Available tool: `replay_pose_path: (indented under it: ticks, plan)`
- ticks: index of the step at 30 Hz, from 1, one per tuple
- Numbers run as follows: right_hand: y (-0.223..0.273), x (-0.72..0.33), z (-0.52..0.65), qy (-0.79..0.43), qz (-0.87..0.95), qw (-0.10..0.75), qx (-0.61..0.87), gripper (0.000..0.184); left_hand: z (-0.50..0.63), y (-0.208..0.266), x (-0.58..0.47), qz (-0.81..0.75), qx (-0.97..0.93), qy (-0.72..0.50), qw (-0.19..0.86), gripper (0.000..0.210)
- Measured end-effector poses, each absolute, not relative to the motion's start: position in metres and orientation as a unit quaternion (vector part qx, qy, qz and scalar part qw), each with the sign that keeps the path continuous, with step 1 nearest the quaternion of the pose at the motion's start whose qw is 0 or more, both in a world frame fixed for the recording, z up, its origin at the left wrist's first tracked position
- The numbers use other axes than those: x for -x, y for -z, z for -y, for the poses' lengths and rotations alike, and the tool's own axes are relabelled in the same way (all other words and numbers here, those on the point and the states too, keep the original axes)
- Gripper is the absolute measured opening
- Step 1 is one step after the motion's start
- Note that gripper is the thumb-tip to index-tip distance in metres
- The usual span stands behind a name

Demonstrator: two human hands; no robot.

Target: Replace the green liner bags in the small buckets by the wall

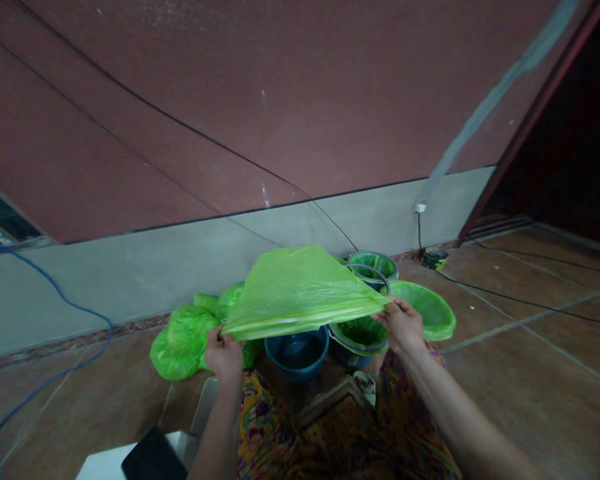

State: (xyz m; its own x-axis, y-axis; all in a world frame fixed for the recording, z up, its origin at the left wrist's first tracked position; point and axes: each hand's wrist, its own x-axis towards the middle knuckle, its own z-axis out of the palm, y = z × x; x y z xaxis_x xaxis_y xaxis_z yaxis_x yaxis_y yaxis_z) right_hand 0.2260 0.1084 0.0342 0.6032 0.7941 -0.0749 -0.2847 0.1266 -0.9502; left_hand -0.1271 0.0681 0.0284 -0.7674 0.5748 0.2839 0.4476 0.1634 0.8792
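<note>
A light green plastic bag [300,283] is stretched wide between my two hands, its gathered edge toward me. My left hand [225,353] pinches the left corner of that edge. At the opposite corner, my right hand [403,323] is closed on the plastic. Below the bag stands a blue basin [299,353], partly covered by it. A dark bucket [353,357] with a green lining sits beside the basin, under my right hand. Crumpled green plastic bags [183,343] lie in a heap to the left of my left hand.
Behind stand another lined bucket [373,263] and a green-lined container [430,310]. A small tin [434,258] is by the wall. A blue cable [93,310] crosses the floor at left. A black phone-like object [154,457] lies on a white box [110,463].
</note>
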Motion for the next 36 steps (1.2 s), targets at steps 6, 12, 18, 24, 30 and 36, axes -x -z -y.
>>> replay_pose_path:
  ticks: [6, 12, 18, 24, 30, 36]
  plan:
    - [-0.038, -0.247, -0.098, -0.169, 0.497, 0.575, 0.627, 0.042, -0.07, -0.018, 0.125, -0.723, -0.317, -0.596, 0.15, 0.013]
    - [-0.03, -0.259, -0.087, -0.039, 0.633, 0.362, 0.683, 0.041, -0.077, -0.029, 0.116, -0.61, -0.204, -0.7, 0.312, 0.012]
    - [-0.025, -0.249, -0.084, -0.17, 0.618, 0.39, 0.661, 0.035, -0.069, -0.052, 0.102, -0.531, -0.243, -0.696, 0.418, 0.037]
    - [-0.03, -0.247, -0.086, -0.124, 0.589, 0.381, 0.702, 0.046, -0.072, -0.049, 0.111, -0.564, -0.329, -0.665, 0.363, 0.031]
    - [-0.034, -0.263, -0.085, -0.009, 0.556, 0.29, 0.779, 0.037, -0.067, -0.043, 0.131, -0.693, -0.408, -0.58, 0.129, 0.019]
    - [-0.035, -0.27, -0.089, -0.054, 0.59, 0.287, 0.753, 0.044, -0.063, -0.043, 0.138, -0.749, -0.43, -0.504, 0.019, 0.027]
